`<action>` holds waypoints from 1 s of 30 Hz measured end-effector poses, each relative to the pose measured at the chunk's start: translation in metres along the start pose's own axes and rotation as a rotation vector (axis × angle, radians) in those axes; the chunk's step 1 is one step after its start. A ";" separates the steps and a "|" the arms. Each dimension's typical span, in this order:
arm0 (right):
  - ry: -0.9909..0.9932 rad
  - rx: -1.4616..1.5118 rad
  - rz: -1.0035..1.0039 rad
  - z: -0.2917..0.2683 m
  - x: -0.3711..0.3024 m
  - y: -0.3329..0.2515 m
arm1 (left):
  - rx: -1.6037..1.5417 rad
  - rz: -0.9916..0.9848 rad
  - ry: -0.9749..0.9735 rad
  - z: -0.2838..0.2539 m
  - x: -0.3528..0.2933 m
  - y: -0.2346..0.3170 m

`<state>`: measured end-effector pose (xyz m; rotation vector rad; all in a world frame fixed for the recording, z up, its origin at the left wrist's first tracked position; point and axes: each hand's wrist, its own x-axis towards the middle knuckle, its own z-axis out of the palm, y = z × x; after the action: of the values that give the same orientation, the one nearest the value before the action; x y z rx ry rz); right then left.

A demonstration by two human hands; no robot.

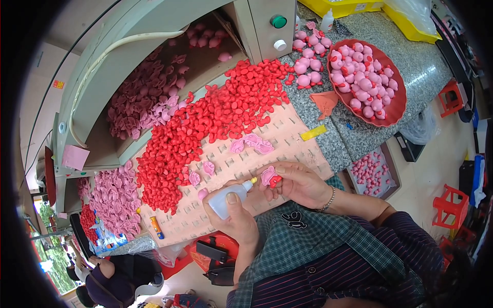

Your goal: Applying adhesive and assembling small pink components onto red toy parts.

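My left hand [241, 220] is wrapped round a translucent white squeeze bottle [226, 203] with a yellow tip. The tip points up and right, close to a pink hollow piece [268, 175] in my right hand [303, 186]. My right fingers pinch this cupped, ruffled piece, and a small red part [276, 181] shows at its lower edge. Whether the tip touches the piece I cannot tell. A pink rounded piece [203, 194] lies beside my left hand. Several loose pink pieces [251, 143] rest on the perforated conveyor belt [292, 133] beyond my hands.
A long heap of red bean-shaped parts [174, 146] covers the belt's far side. Pink pieces are piled [115, 200] at the left and inside the machine's opening [149, 97]. A red bowl [398, 110] of pink-and-red figures stands right. A glue stick [156, 227] lies at the left edge.
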<state>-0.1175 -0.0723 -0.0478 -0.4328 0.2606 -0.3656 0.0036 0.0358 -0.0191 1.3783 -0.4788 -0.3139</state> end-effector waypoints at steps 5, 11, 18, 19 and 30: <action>-0.017 0.003 -0.009 0.000 0.000 -0.001 | 0.032 0.068 -0.002 0.001 -0.002 0.002; -0.019 -0.050 -0.028 0.001 -0.002 -0.001 | 0.078 0.156 -0.041 0.002 -0.004 0.010; -0.061 -0.082 -0.067 0.000 -0.002 0.000 | 0.145 0.215 -0.037 0.003 -0.005 0.009; -0.057 -0.087 -0.067 0.000 -0.002 0.001 | 0.138 0.203 -0.038 0.003 -0.006 0.009; -0.052 -0.082 -0.037 -0.004 -0.001 0.001 | 0.168 0.210 -0.051 0.002 -0.005 0.009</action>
<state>-0.1198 -0.0725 -0.0511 -0.5276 0.2181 -0.3801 -0.0028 0.0379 -0.0105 1.4705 -0.6991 -0.1396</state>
